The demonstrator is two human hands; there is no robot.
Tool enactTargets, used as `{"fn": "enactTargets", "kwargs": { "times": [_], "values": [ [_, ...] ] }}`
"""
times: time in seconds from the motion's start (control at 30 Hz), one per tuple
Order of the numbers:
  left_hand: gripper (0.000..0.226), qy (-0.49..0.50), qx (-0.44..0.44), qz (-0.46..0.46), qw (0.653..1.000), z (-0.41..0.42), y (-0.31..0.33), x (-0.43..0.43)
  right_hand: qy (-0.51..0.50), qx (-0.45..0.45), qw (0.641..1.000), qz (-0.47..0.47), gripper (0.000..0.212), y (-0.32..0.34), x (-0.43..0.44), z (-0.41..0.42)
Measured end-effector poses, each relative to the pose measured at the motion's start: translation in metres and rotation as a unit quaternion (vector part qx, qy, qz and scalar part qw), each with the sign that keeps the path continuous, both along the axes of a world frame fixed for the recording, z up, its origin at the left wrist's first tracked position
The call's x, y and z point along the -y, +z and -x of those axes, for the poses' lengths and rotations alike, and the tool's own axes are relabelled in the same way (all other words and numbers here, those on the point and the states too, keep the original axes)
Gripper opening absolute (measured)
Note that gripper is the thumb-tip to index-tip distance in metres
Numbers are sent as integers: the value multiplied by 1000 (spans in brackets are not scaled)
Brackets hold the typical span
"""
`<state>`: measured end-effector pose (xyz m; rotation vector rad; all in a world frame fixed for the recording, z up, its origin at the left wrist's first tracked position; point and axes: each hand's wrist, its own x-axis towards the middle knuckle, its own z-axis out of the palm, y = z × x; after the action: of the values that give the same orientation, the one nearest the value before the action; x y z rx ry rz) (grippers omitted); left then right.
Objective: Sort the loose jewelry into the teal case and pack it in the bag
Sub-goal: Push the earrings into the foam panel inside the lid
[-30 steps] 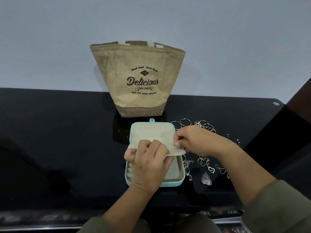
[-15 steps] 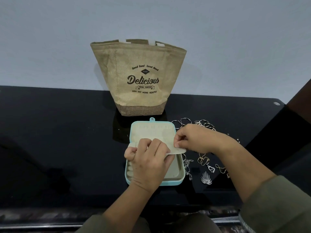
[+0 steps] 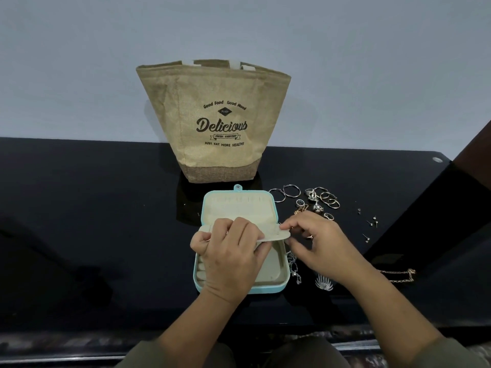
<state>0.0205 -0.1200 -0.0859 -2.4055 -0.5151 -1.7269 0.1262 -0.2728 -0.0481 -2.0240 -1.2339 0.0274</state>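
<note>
Nearest the camera, two olive sleeves [image 3: 438,353] fill the bottom edge, and bare forearms reach forward over a glossy black table [image 3: 93,235]. The left hand [image 3: 231,257] sits over the open teal case [image 3: 265,290]. Its fingers curl over the top of a beige flap [image 3: 276,233] and its thumb tucks under the flap's left end, so it grips the flap and holds it raised above the case's lower tray. The right hand [image 3: 317,244] meets the flap's right end, where forefinger and thumb pinch the rounded corner; its other fingers are loosely curled. The case lies in the middle of the table, just in front of the bag, with its lid [image 3: 239,205] folded back flat towards the bag.

Just right of the case a silver chain [image 3: 295,266] trails along its wall, and near that lies a silver leaf-shaped piece [image 3: 324,283]. Further right, a gold chain [image 3: 398,275] lies well apart from the case. Beyond the right hand a few small stud earrings [image 3: 370,223] are scattered, then a cluster of rings [image 3: 325,199], and two thin hoops [image 3: 285,193] lie just beside the lid's right corner.

Behind the case the jute bag [image 3: 212,123] stands upright, printed "Delicious", against a pale wall [image 3: 345,62]
</note>
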Motion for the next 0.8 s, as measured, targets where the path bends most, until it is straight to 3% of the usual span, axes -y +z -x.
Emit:
{"fn": "enactTargets", "kwargs": {
  "times": [0.3, 0.8],
  "values": [
    [30, -4, 2, 1, 1000, -1, 1, -1, 10, 20, 999, -46, 28, -7, -4, 0],
    [32, 0, 7, -8, 1000, -1, 0, 1, 18, 57, 998, 8, 24, -5, -16, -3]
  ]
}}
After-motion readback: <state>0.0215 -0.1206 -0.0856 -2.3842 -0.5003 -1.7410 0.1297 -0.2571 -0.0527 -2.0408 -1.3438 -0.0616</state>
